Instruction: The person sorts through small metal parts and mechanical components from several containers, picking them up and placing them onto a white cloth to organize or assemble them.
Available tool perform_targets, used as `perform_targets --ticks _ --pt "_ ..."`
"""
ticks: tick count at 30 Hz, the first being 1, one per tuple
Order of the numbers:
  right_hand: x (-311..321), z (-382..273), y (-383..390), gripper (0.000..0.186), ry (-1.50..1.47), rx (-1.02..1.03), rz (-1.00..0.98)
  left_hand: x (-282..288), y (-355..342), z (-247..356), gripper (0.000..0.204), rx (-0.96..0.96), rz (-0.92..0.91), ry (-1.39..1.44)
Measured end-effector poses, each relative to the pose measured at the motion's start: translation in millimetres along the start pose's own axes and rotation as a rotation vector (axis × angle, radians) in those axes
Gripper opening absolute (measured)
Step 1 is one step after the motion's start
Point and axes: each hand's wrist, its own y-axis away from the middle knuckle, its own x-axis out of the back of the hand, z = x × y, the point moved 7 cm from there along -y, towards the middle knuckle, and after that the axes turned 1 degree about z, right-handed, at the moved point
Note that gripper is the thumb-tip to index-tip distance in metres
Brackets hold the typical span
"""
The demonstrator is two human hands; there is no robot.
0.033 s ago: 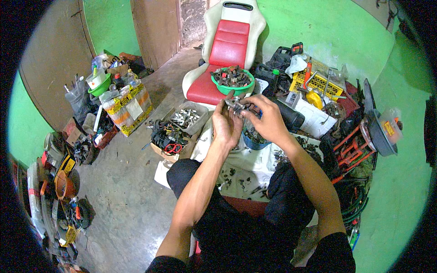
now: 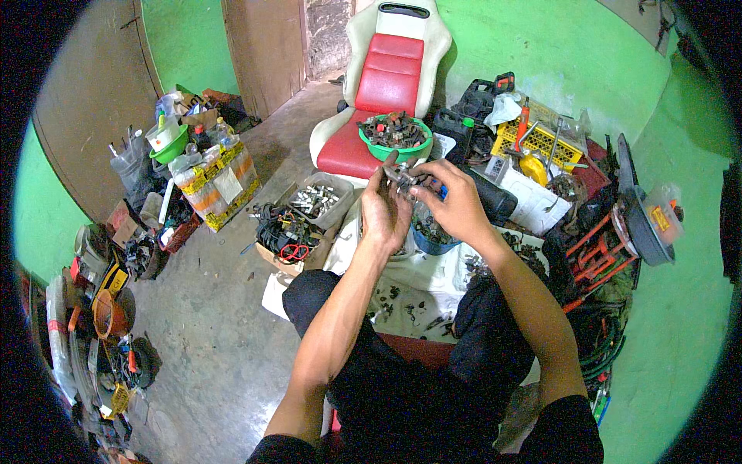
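A small grey metal part (image 2: 401,179) is held up in front of me between both hands; its exact kind is too small to tell. My left hand (image 2: 384,216) cradles it from the left, palm up, with blackened fingertips curled about it. From the right, the thumb and fingers of my right hand (image 2: 454,203) pinch its near side. Below the hands, a blue tub (image 2: 434,246) of small parts is partly hidden by my right hand. Several dark small parts (image 2: 416,309) lie scattered on the white work surface (image 2: 421,271) between my knees.
A red and white car seat (image 2: 338,152) faces me, bearing a green basin (image 2: 396,152) heaped with parts. Left of my hands stand a clear bin (image 2: 338,207) of metal pieces and a box of black cables (image 2: 287,236). A yellow crate (image 2: 553,145) and tools crowd the right wall.
The metal part has turned slightly between my fingers. My arms and the things around them stay in place.
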Motion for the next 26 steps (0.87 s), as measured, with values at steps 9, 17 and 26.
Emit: perform_targets --ticks 9,17,26 --pt "-11.1 12.1 4.6 0.023 -0.163 -0.061 -0.022 4.7 -3.3 -1.4 0.045 0.005 -0.029 -0.103" --pt "-11.2 11.1 1.7 0.021 -0.14 -0.076 0.047 7.1 -0.6 -3.9 0.035 0.045 0.046 0.053" --pt "4.2 -17.9 -1.3 0.019 0.042 0.22 0.061 12.5 0.6 -6.6 0.034 0.086 0.064 0.218"
